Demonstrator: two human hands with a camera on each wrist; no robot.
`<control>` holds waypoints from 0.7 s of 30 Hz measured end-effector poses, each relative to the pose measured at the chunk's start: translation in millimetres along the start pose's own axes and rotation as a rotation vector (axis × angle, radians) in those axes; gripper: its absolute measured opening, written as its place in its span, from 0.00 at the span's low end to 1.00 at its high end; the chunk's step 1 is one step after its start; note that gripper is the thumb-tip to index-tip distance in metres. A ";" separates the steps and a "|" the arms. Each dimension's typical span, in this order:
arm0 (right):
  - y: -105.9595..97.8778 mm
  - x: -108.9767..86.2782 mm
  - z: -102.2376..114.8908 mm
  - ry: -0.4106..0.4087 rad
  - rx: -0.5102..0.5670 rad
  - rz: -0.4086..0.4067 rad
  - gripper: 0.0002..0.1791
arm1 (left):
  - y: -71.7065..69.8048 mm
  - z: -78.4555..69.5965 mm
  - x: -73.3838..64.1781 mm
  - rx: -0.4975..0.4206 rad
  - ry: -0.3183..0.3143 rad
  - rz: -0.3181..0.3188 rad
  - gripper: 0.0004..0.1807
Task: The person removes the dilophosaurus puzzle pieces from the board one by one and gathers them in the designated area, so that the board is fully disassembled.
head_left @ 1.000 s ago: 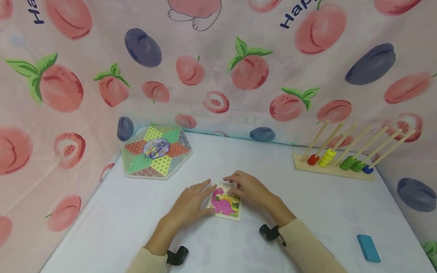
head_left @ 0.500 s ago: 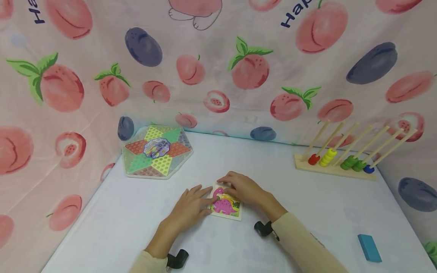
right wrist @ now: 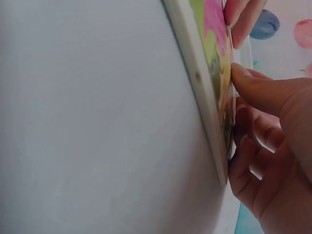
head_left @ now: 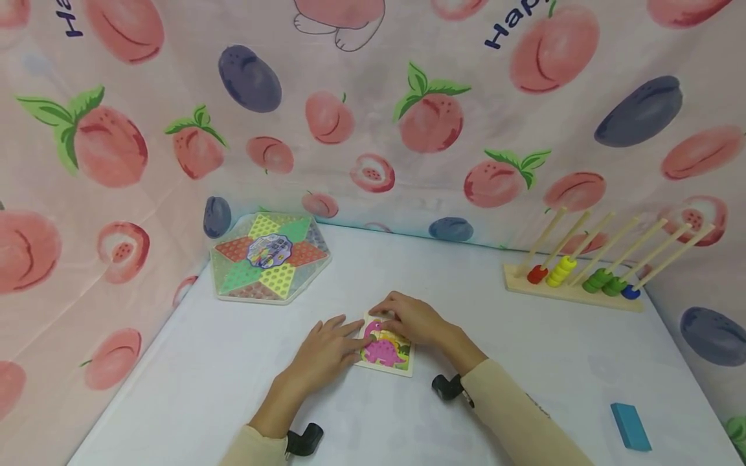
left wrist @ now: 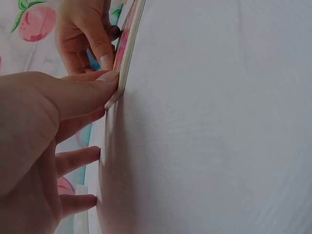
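Head view: dinosaur board [head_left: 384, 355]
Left hand [head_left: 323, 353] touches it, grip apart; right hand [head_left: 415, 320] touches it, fingers curled, clamping unclear.

In the head view, the right hand [head_left: 418, 321] hid the one o'clock corner of the board [head_left: 381, 355], and the left hand [head_left: 323, 353] hid some of its nine o'clock edge. The sleeves [head_left: 519, 414] ran off the bottom at five and seven o'clock. At twelve o'clock, the top cut off the animal [head_left: 340, 13] on the cloth [head_left: 373, 84]. The tiny marks in the middle of the game box [head_left: 269, 259], at nine o'clock, were too small to read. In both wrist views, the board ran off the top.
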State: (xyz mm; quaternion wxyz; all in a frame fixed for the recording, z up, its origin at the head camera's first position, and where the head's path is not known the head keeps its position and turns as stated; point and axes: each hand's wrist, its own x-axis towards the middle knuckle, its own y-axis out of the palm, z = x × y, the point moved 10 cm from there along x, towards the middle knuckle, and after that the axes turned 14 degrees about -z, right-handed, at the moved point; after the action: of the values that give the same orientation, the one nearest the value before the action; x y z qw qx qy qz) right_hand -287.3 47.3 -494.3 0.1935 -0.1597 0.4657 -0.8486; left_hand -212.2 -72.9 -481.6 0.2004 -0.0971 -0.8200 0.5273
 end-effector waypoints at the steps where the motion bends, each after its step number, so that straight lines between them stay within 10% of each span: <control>1: 0.4 0.5 -0.3 0.004 0.008 0.002 0.18 | 0.3 0.0 -0.1 0.001 -0.001 0.002 0.21; 21: 1.7 7.1 4.2 -0.036 0.009 0.059 0.19 | 1.8 0.2 -0.8 -0.011 -0.010 0.035 0.22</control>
State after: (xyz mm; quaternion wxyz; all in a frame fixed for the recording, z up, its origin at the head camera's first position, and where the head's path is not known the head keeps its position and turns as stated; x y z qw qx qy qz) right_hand -291.4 40.0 -493.0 0.2274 -0.1604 0.4627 -0.8417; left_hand -211.6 -72.6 -483.5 0.1866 -0.1098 -0.8220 0.5267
